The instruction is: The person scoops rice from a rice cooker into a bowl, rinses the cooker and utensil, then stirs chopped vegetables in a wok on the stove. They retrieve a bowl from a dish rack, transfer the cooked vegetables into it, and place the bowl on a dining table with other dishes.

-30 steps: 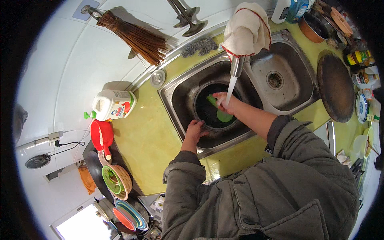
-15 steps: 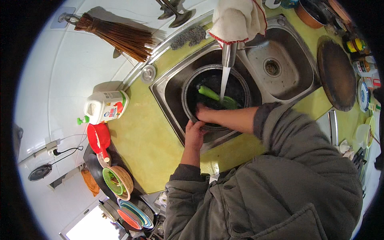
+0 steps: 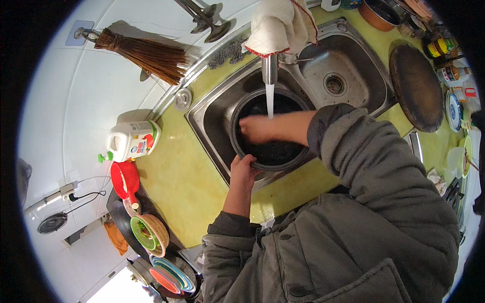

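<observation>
A round black pot (image 3: pixel 235 132) sits in the left bowl of the steel sink (image 3: pixel 204 108), tilted a little. My left hand (image 3: pixel 244 172) pinches its near rim, thumb on top. My right hand (image 3: pixel 256 129) is inside the pot, smeared by motion, and whether its fingers hold anything cannot be made out. Water (image 3: pixel 270 101) runs from the faucet (image 3: pixel 270 69) into the pot, beside my right wrist. The inside of the pot looks dark and wet.
A cloth (image 3: pixel 278 28) covers the faucet top. The right bowl with its drain (image 3: pixel 335 84) lies beside the pot. On the counter (image 3: pixel 177 187) stand a white jug (image 3: pixel 134 140) and a red dipper (image 3: pixel 124 179). A dark round board (image 3: pixel 418 87) is at the right.
My right hand has risen and moved within the pot. The green thing seen in the pot earlier no longer shows. My left hand stays on the rim, and the pot has tilted.
</observation>
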Available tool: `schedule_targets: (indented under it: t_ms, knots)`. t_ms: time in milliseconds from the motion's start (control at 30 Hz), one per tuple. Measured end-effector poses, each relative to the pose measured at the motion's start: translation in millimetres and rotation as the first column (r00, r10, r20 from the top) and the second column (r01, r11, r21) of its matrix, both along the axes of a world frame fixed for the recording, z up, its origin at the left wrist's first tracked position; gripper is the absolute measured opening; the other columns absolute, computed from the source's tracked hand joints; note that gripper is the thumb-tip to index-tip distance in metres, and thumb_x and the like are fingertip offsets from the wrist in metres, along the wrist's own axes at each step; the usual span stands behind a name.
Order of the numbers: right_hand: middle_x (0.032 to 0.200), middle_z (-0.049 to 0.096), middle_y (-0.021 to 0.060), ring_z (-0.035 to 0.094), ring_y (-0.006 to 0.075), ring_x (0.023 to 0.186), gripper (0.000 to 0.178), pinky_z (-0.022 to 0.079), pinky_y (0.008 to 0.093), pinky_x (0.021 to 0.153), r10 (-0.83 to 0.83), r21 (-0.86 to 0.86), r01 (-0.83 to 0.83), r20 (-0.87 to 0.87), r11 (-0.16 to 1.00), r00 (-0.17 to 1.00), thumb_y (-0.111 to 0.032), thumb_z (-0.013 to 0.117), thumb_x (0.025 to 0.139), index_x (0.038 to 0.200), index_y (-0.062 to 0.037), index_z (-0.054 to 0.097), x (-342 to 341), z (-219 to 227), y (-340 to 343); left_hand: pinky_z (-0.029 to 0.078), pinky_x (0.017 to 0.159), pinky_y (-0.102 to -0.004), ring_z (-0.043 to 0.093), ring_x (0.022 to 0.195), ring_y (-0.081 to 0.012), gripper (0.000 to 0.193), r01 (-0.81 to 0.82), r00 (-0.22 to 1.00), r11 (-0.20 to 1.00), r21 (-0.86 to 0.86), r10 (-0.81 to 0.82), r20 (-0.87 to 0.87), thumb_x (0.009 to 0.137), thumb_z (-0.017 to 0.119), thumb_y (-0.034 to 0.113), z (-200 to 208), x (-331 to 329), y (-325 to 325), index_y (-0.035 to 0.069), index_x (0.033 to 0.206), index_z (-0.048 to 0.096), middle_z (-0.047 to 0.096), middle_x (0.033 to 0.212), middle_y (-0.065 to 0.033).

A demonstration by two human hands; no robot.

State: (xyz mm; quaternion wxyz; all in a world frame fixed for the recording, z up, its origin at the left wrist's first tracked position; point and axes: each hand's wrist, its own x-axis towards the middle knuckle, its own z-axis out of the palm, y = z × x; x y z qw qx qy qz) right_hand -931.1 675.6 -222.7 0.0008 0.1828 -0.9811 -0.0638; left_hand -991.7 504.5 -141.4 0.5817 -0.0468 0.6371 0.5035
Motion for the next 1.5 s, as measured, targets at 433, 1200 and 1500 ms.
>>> schedule_targets:
  t_ms: [433, 1200, 1500]
  knots:
    - [0.13, 0.045, 0.0264, 0.042, 0.0432, 0.123, 0.07, 0.037, 0.0469, 0.103, -0.607, -0.485, 0.871, 0.67, 0.077, 0.427, -0.035, 0.07, 0.079, 0.135, -0.005, 0.041, 33, 42, -57, 0.049, 0.049, -0.0351, 0.062, 0.073, -0.0223, 0.017, -0.188, 0.977, 0.976, 0.109, 0.197, -0.079, 0.079, 0.053, 0.0, 0, 4, 9, 0.008, 0.094, 0.056, 0.061, 0.088, -0.0064]
    - [0.083, 0.061, 0.0046, 0.06, 0.0161, 0.068, 0.022, 0.051, 0.0271, 0.064, -0.23, -0.432, 0.086, 0.627, -0.898, 0.744, -0.011, 0.052, 0.09, 0.112, -0.0078, 0.05, 74, 85, 18, 0.052, 0.065, -0.0543, 0.06, 0.076, -0.0293, 0.018, -0.142, 0.989, 0.989, -0.04, 0.14, -0.056, 0.077, 0.051, -0.003, 13, 33, 9, 0.006, 0.092, 0.048, 0.055, 0.089, -0.0095]
    - [0.109, 0.054, 0.01, 0.054, 0.0273, 0.105, 0.021, 0.044, 0.0387, 0.095, -0.554, -0.229, -0.6, 0.709, -0.766, 0.437, -0.018, 0.054, 0.089, 0.104, -0.0033, 0.051, 146, 87, 96, 0.051, 0.061, -0.0499, 0.059, 0.081, -0.0284, 0.018, -0.182, 0.983, 0.982, 0.059, 0.184, -0.023, 0.077, 0.054, 0.0, 22, 30, 10, 0.008, 0.093, 0.051, 0.055, 0.09, -0.0072]
